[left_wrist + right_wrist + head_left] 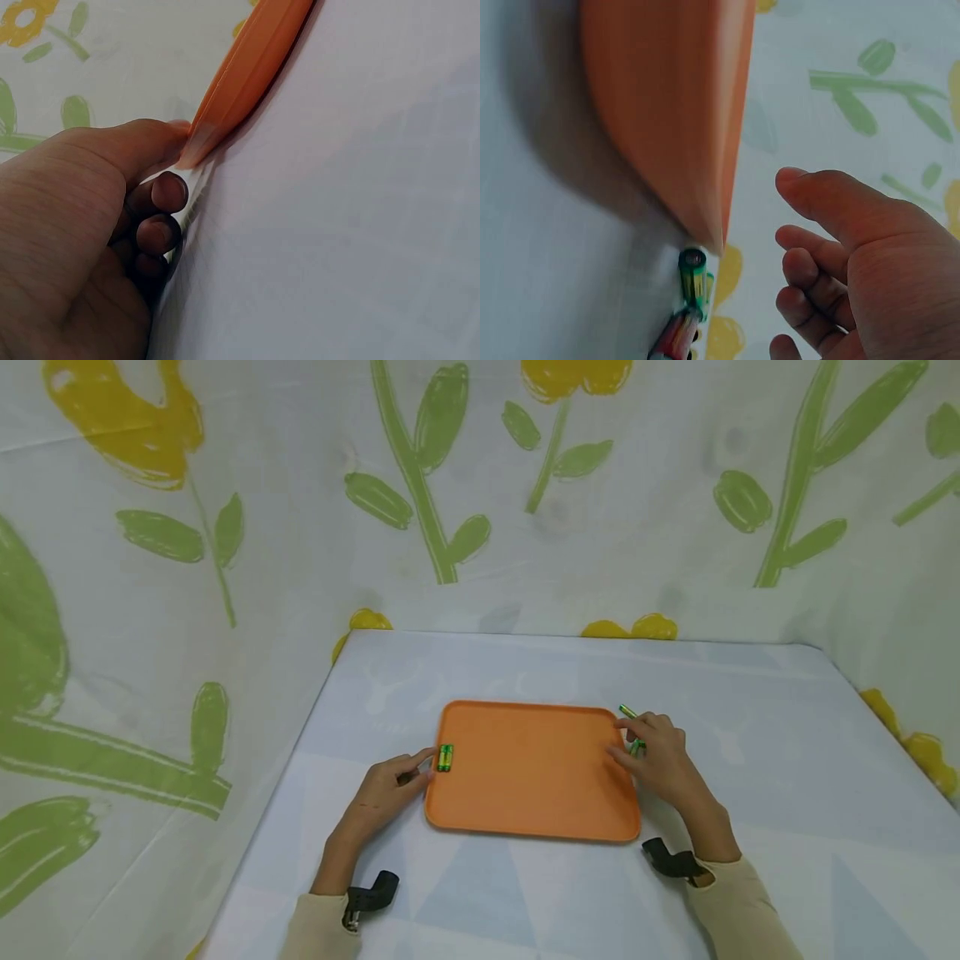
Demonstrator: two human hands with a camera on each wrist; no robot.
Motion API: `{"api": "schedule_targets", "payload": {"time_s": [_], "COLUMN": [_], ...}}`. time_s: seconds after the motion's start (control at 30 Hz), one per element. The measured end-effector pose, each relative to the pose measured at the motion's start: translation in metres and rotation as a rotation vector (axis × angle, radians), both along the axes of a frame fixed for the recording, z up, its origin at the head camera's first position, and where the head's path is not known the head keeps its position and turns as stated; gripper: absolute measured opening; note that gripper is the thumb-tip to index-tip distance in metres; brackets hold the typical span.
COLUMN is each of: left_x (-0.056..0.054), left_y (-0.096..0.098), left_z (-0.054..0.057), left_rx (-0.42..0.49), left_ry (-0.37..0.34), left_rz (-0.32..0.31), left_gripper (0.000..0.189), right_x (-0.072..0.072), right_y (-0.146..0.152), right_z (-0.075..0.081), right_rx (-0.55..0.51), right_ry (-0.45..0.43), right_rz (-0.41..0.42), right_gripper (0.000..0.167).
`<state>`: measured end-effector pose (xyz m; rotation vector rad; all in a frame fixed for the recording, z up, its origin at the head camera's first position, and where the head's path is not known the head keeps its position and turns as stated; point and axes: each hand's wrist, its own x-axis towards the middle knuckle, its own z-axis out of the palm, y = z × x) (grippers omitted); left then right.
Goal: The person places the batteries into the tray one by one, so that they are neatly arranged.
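Observation:
An orange tray (532, 777) lies on the table. Two green-and-yellow batteries (446, 758) sit side by side in it, against its left rim. My left hand (390, 793) is at that rim, its thumb and index fingertip touching the edge; in the left wrist view the other fingers (169, 192) hang loosely bent below. At the tray's right rim hovers my right hand (658, 758), its thumb and fingers apart with nothing between them. Loose batteries lie by this hand: one (627, 711) beyond the fingertips, more green ones (637, 747) partly hidden under it. In the right wrist view a battery (693, 271) stands out beside the tray's corner.
A pale patterned cloth covers the table (487, 902). Behind and at the sides hangs a curtain (285, 527) printed with green leaves and yellow flowers. Black wrist cameras (372, 893) are strapped at both beige sleeves (738, 910).

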<state>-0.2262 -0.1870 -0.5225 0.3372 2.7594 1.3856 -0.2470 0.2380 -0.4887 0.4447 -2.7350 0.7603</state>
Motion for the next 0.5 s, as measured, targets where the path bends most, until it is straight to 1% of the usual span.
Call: {"api": "schedule_targets", "payload": {"time_s": [0.2, 0.5], "left_x": [-0.001, -0.001], "left_y": [-0.001, 0.000], "left_z": [-0.001, 0.002], "left_rx": [-0.013, -0.015], "left_ry": [-0.001, 0.014], "left_rz": [0.001, -0.021], "left_gripper": [0.043, 0.042], "right_x": [0.000, 0.000], "right_y": [0.014, 0.028], "right_z": [-0.003, -0.004], "right_rx": [0.018, 0.060], "right_ry": [-0.004, -0.122], "right_rz": [-0.030, -0.082], "right_gripper": [0.036, 0.042]}}
